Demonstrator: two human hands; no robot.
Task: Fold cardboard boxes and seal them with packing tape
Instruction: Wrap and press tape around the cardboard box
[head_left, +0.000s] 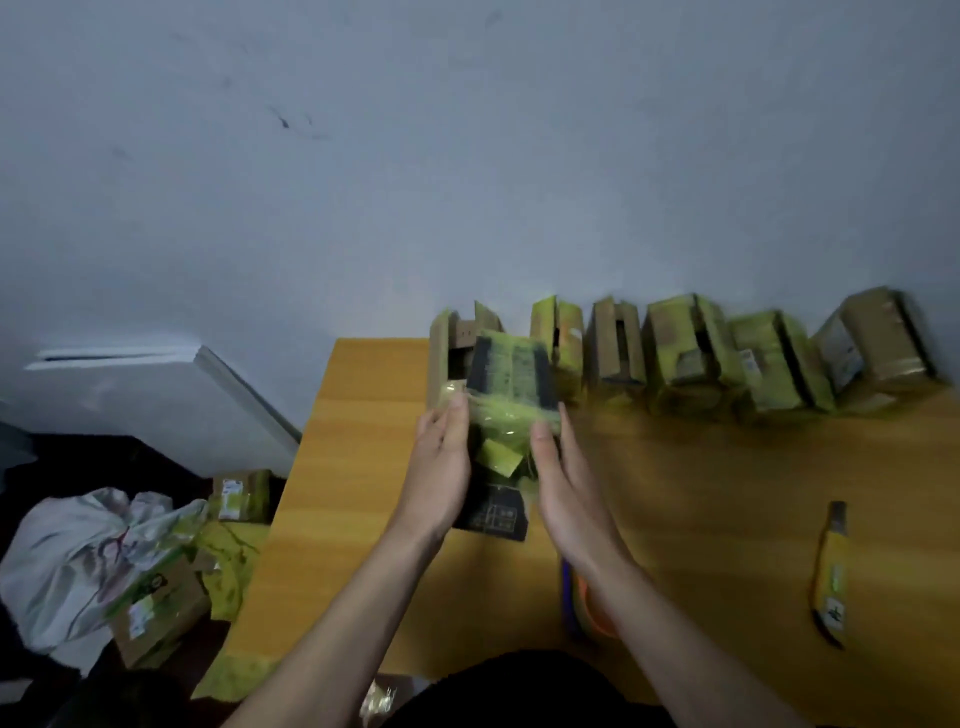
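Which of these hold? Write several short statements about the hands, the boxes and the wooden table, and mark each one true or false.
1. Both hands, left hand and right hand, press straight fingers against the sides of the green-taped cardboard box. True.
2. A row of folded cardboard boxes stands along the wall at the far edge of the orange wooden table. True.
3. The yellow utility knife is held in the right hand. False: it lies on the table, apart from both hands.
4. The floor left of the table is bare. False: a white plastic bag and more boxes lie there.
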